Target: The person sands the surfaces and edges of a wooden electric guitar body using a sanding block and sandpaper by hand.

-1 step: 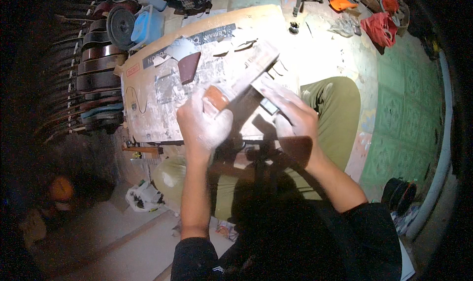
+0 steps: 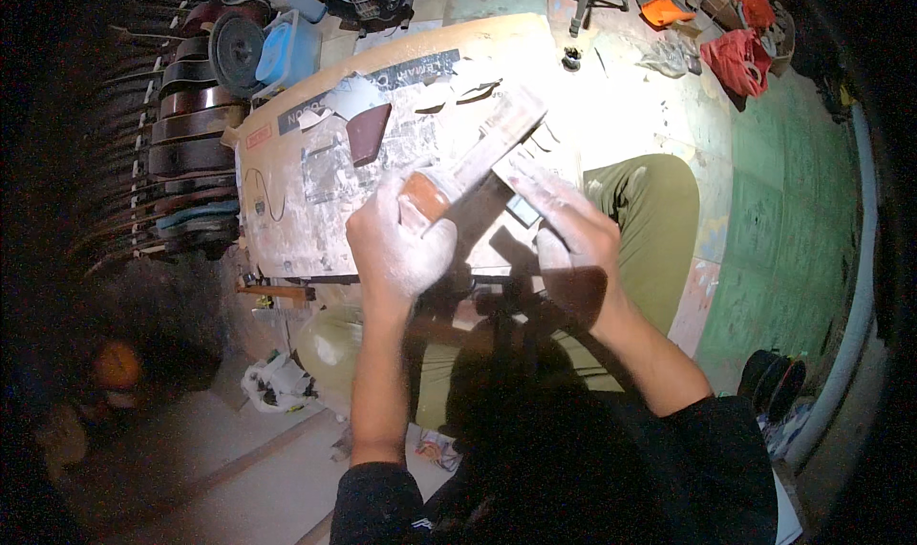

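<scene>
Pinching dusty wooden piece (image 2: 497, 138): left grip (image 2: 405, 243) | pale block (image 2: 522, 210): right grip (image 2: 577, 228) | blue tub (image 2: 290, 56): contents unclear

Single wide fisheye view, downward from head height, close.

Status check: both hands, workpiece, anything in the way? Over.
Left hand gripping dusty long workpiece near its orange-brown part. Right hand holding small flat block close by. Maroon scrap on cardboard sheet, apart from the workpiece.

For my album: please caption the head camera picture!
Dusty left hand holds a long piece; right hand, a pale block.
</scene>
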The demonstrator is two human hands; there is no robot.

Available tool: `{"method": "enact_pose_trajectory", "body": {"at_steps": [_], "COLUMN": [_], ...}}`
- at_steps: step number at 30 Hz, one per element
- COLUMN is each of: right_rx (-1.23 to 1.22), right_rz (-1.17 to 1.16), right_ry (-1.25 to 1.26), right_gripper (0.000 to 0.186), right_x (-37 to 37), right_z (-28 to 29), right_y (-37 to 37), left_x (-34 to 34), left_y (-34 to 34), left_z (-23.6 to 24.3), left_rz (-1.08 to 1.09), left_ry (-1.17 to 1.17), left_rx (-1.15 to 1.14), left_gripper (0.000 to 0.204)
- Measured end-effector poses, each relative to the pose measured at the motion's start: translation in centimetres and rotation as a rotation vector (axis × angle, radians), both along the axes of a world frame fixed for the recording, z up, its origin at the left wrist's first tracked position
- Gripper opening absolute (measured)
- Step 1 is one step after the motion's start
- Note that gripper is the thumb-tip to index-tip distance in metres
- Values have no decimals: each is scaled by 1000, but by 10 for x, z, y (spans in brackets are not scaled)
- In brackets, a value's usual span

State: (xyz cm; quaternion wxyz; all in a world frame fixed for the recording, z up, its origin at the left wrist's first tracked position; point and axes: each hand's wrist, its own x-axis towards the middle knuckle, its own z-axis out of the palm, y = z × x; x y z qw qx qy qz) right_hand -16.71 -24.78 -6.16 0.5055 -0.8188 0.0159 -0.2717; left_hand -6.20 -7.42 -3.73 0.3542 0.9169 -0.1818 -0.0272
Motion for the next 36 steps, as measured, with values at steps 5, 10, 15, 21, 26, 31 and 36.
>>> {"method": "enact_pose_trajectory", "body": {"at_steps": [5, 10, 15, 21, 26, 31, 36], "right_rx": [-182, -189, -204, -276, -281, -126, -228], "right_rz": [166, 140, 165, 31, 142, 198, 177], "right_ry": [240, 251, 320, 235, 313, 322, 295], "right_gripper": [49, 42, 42, 44, 46, 46, 44], "right_x": [7, 11, 14, 16, 7, 3, -2], "right_z": [-9, -11, -5, -21, -22, -10, -17], "right_y": [14, 23, 14, 11, 6, 9, 11], "left_x": [-3, -2, -8, -8, -12, -14, -14], "left_y": [-1, 3, -3, -2, -6, -2, -2], "left_z": [-2, -7, -1, -9, -4, -5, -7], "left_rz": [-87, -22, 7, -14, -12, -11, 9], "left_ry": [-51, -45, -41, -103, -89, -52, -70], "left_rx": [-12, 71, 4, -1, 59, 102, 79], "left_gripper": [56, 55, 51, 53, 54, 54, 53]}}
